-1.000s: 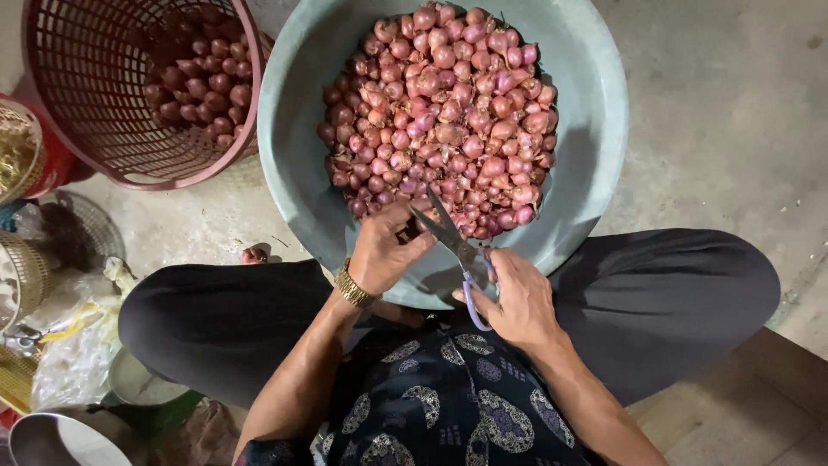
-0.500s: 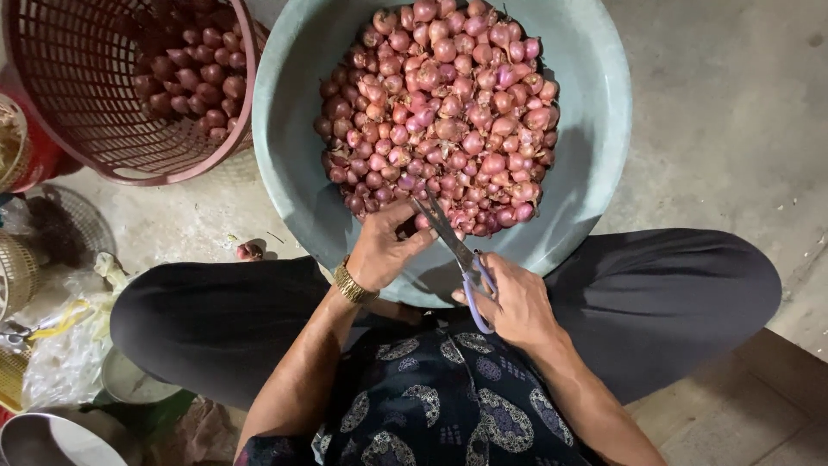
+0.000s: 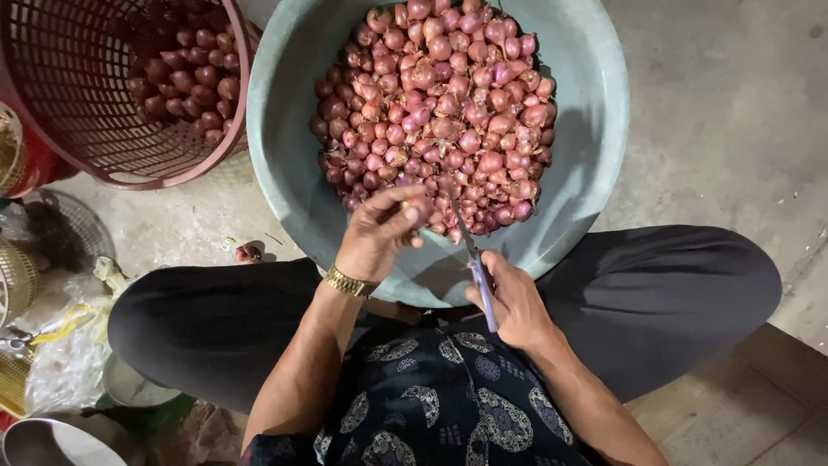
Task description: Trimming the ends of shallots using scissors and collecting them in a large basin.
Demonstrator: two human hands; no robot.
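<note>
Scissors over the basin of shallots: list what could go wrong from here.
1. The scissors in the right hand point at the left hand, whose fingertips pinch a shallot by the blades; a cut could nick them.
2. A slipped shallot might roll off the heap of shallots in the basin toward the concrete floor.

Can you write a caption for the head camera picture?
Left hand holds a shallot, right hand holds scissors, over a basin.
</note>
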